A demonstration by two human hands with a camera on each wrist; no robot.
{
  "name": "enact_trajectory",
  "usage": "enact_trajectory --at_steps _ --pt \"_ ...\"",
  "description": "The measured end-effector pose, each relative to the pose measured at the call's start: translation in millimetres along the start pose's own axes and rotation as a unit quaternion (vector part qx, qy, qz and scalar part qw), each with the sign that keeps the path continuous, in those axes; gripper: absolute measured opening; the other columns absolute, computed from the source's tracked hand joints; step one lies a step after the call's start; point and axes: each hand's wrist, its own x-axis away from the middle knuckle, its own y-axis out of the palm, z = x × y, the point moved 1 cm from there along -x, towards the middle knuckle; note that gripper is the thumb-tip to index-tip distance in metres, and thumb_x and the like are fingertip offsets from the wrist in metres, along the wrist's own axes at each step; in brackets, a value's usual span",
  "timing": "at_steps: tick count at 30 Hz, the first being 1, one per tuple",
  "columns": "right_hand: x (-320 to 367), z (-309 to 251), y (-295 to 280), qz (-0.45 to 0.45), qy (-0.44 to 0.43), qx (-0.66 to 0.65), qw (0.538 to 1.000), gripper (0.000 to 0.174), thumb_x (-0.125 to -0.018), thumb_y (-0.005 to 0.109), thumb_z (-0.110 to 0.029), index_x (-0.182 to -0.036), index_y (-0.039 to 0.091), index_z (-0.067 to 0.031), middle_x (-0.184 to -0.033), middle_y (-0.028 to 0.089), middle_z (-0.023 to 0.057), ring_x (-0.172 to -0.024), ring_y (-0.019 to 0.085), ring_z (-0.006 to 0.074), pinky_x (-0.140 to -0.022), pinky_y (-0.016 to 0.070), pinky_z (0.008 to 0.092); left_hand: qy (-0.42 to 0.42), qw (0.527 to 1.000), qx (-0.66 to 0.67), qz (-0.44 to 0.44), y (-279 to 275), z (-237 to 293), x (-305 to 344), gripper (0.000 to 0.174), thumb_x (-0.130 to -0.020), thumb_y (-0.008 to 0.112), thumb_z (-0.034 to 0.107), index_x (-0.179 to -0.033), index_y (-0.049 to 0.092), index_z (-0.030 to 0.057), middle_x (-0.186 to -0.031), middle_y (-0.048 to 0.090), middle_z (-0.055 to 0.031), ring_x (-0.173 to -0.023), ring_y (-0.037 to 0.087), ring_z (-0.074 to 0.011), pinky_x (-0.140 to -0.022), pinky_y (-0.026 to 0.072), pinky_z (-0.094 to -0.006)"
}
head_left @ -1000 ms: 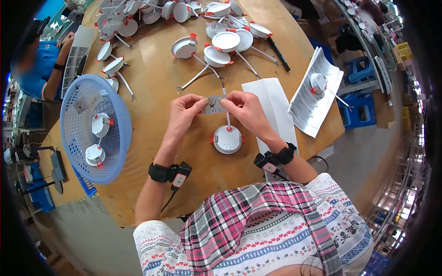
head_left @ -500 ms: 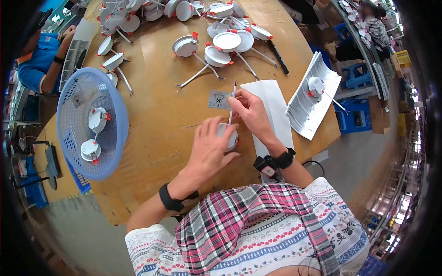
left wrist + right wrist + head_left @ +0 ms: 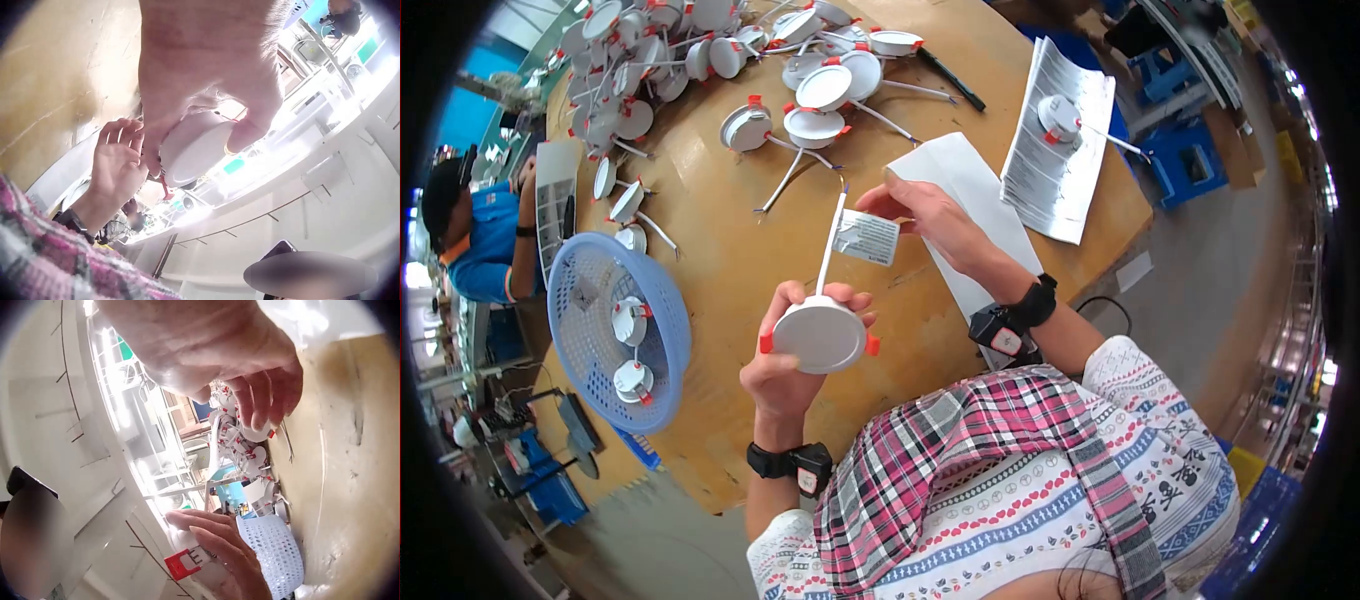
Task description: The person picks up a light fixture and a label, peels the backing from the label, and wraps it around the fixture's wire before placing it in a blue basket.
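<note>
My left hand (image 3: 778, 385) grips a round white downlight (image 3: 818, 337) with red spring clips, raised over the table with its smooth face toward the head camera. The lamp's white cable (image 3: 830, 250) points away from me, its tip bare-wired. A silvery printed label (image 3: 868, 238) hangs on the cable like a flag, text side showing. Just right of the label is my right hand (image 3: 945, 228), its fingers loosely bent and close to the label's edge. The right wrist view shows those fingers relaxed, pinching nothing. In the left wrist view, fingers and thumb wrap the lamp's rim (image 3: 203, 153).
A blue mesh basket (image 3: 585, 340) with two downlights stands at left. Many downlights (image 3: 825, 88) are heaped at the back, beside a black pen (image 3: 952, 78). White paper (image 3: 960, 165) and label sheets (image 3: 1085, 105) bearing one downlight lie at right. Another person (image 3: 485, 250) sits far left.
My left hand left the label, reached the downlight and lifted it, turning its face up. My right hand let go of the label on the cable. The head view has shifted.
</note>
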Motion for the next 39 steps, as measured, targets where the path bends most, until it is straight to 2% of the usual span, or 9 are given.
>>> enact_trajectory --at_steps 3,12,23,25,28,30,35,38,39 --pt "1 -2 9 -0.028 0.021 -0.041 0.999 0.05 -0.091 0.045 -0.049 -0.09 0.065 -0.0032 -0.083 0.061 0.0033 -0.079 0.056 0.011 -0.072 0.0436 0.0253 0.0 0.999 0.032 0.004 -3 -4 4 0.05 -0.055 0.061 0.017 -0.1 0.042 0.0108 -0.108 0.05 -0.0156 -0.108 0.049 -0.0361 -0.097 0.0384 -0.0542" --pt "-4 1 8 -0.134 -0.02 -0.012 0.991 0.023 -0.082 0.066 -0.022 -0.092 0.067 -0.0012 -0.08 0.063 -0.001 -0.074 0.053 0.0048 -0.07 0.0407 0.0221 0.01 1.0 0.013 -0.004 2 -16 4 0.05 -0.052 0.061 0.015 -0.098 0.042 0.0122 -0.105 0.049 -0.0141 -0.107 0.049 -0.0345 -0.096 0.0402 -0.0523" --pt "-6 -6 5 -0.192 0.017 0.0 0.981 0.025 -0.084 0.06 -0.015 -0.102 0.062 0.0032 -0.091 0.063 0.0034 -0.079 0.055 0.0078 -0.075 0.0437 0.0226 0.038 0.998 -0.027 -0.048 1 -17 4 0.048 -0.059 0.06 0.011 -0.103 0.042 0.0091 -0.111 0.049 -0.0219 -0.107 0.051 -0.0335 -0.086 0.046 -0.0468" --pt "-10 -6 9 -0.181 0.005 0.032 0.983 0.026 -0.085 0.058 -0.015 -0.103 0.061 0.0031 -0.093 0.062 0.0044 -0.082 0.056 0.0094 -0.078 0.0445 0.0237 0.092 0.974 -0.205 0.007 10 6 17 0.045 -0.062 0.06 0.011 -0.103 0.043 0.0076 -0.111 0.05 -0.0225 -0.106 0.051 -0.0309 -0.086 0.0456 -0.0436" --pt "-10 -4 -6 -0.138 -0.015 0.092 0.986 0.024 -0.086 0.056 -0.014 -0.103 0.061 0.0017 -0.093 0.061 0.0048 -0.084 0.057 0.0103 -0.08 0.0455 0.0246 0.202 0.882 -0.42 0.074 17 54 36 0.04 -0.064 0.058 0.006 -0.102 0.044 0.0056 -0.112 0.052 -0.021 -0.104 0.052 -0.026 -0.084 0.0454 -0.0376" --pt "-10 -2 -12 -0.136 0.002 0.095 0.986 0.023 -0.086 0.055 -0.014 -0.103 0.061 0.0 -0.091 0.061 0.0042 -0.084 0.058 0.0095 -0.079 0.0464 0.0242 0.246 0.704 -0.639 0.189 15 90 51 0.038 -0.069 0.054 0.0 -0.105 0.045 0.0056 -0.115 0.051 -0.0176 -0.105 0.05 -0.0246 -0.092 0.039 -0.0363" --pt "-5 -4 -11 -0.132 -0.022 0.095 0.986 0.02 -0.087 0.055 -0.013 -0.101 0.06 0.0002 -0.089 0.06 0.0032 -0.083 0.057 0.0093 -0.079 0.0458 0.0242 0.144 0.396 -0.853 0.31 -32 151 64 0.056 -0.067 0.061 0.003 -0.12 0.044 0.0045 -0.124 0.046 -0.0185 -0.121 0.04 -0.0339 -0.102 0.0301 -0.0439" --pt "2 -5 -13 -0.119 -0.031 0.096 0.988 0.019 -0.087 0.054 -0.012 -0.1 0.06 0.0004 -0.089 0.059 0.003 -0.083 0.056 0.0094 -0.08 0.0456 0.0244 0.067 0.256 -0.888 0.377 -43 153 67 0.061 -0.068 0.064 0.004 -0.125 0.044 0.0066 -0.128 0.043 -0.0195 -0.126 0.033 -0.0367 -0.106 0.0238 -0.0429" --pt "6 -5 -14 -0.115 -0.031 0.095 0.988 0.019 -0.088 0.054 -0.012 -0.1 0.06 0.0004 -0.089 0.059 0.0029 -0.083 0.056 0.0093 -0.08 0.0457 0.0244 0.102 0.249 -0.886 0.378 -29 149 59 0.057 -0.07 0.064 0.005 -0.124 0.046 0.0073 -0.13 0.041 -0.0194 -0.125 0.035 -0.035 -0.104 0.0271 -0.0407"
